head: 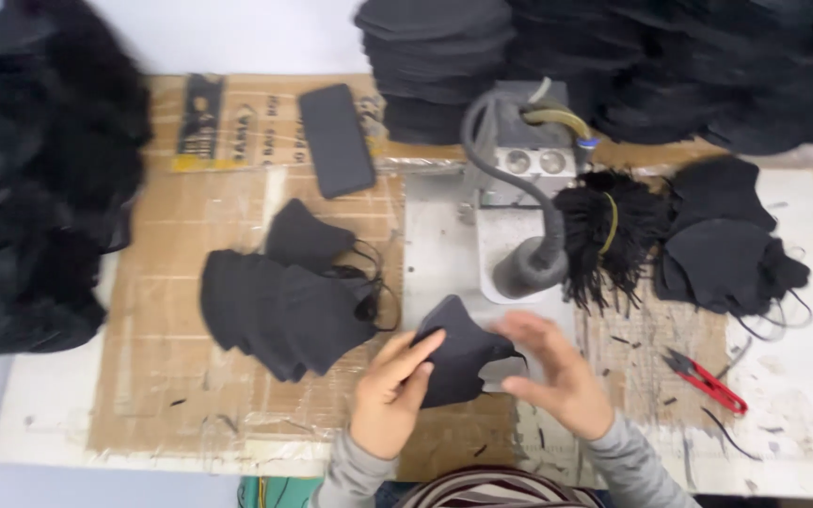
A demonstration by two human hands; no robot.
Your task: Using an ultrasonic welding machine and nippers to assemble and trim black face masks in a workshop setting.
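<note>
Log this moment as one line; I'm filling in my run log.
left hand: holds black mask | right hand: at mask's edge | red snips: right, untouched

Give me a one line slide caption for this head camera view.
Both hands, left hand and right hand, hold a black fabric mask before a small bench machine.

1. Both arms wear long grey sleeves of a soft knit cloth, each ending at the wrist.
2. The left hand [390, 395] is bare, with no glove, ring or watch in view.
3. The right hand [557, 372] is bare too, somewhat blurred.
4. At the bottom edge shows a garment with brown and white stripes.
</note>
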